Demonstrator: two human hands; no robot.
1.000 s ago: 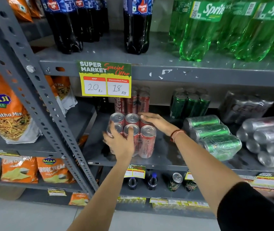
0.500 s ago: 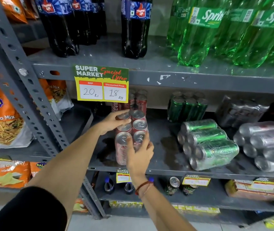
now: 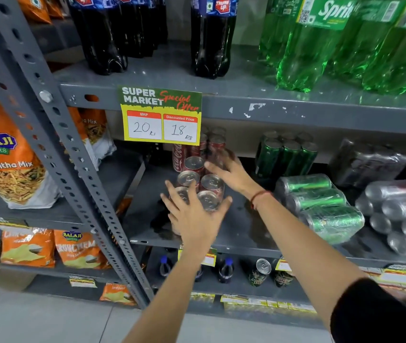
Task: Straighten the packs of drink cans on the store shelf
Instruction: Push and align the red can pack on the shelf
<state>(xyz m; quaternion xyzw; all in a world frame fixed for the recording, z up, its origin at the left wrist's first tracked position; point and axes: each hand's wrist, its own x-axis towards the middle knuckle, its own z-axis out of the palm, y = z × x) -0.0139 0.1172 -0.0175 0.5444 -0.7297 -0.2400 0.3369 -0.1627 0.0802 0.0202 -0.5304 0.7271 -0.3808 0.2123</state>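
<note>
1. My left hand (image 3: 194,216), fingers spread, lies flat against the near end of the red cola can pack (image 3: 200,184) on the middle shelf (image 3: 246,233).
2. My right hand (image 3: 231,172), fingers splayed, seems to touch its far right side.

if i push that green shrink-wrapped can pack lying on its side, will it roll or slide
The green shrink-wrapped pack of cans lies on its side, several cans bound together, so it would probably slide rather than roll. The glossy film looks slippery, so a flat push may skid. It sits near the grey metal shelf front edge, so pushing forward could tip it off.
</note>
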